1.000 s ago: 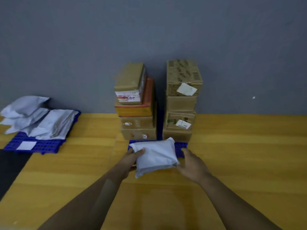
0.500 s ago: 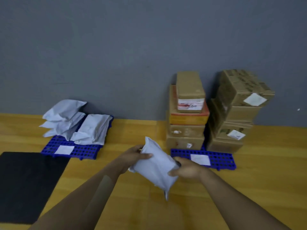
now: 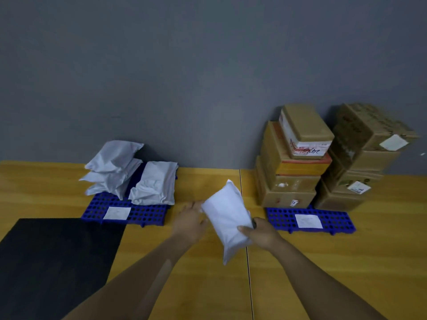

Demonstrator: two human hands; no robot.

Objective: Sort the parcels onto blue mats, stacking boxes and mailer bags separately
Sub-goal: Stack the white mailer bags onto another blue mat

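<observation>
I hold a white mailer bag (image 3: 227, 218) tilted on end above the wooden floor, between the two blue mats. My left hand (image 3: 190, 221) grips its upper left side and my right hand (image 3: 261, 232) grips its lower right edge. The left blue mat (image 3: 138, 213) carries several white mailer bags (image 3: 131, 174) in two piles. The right blue mat (image 3: 335, 221) carries two stacks of cardboard boxes (image 3: 295, 162), one beside the other (image 3: 365, 158).
A grey wall (image 3: 184, 77) runs right behind both mats. A black floor mat (image 3: 53, 262) lies at the lower left, touching the front of the left blue mat. The wooden floor (image 3: 335, 262) has a seam running between my arms.
The view has swung left, from the box mat toward the mailer mat. Both hands now hold the white mailer, lifted off the box mat and turned from flat to upright.
</observation>
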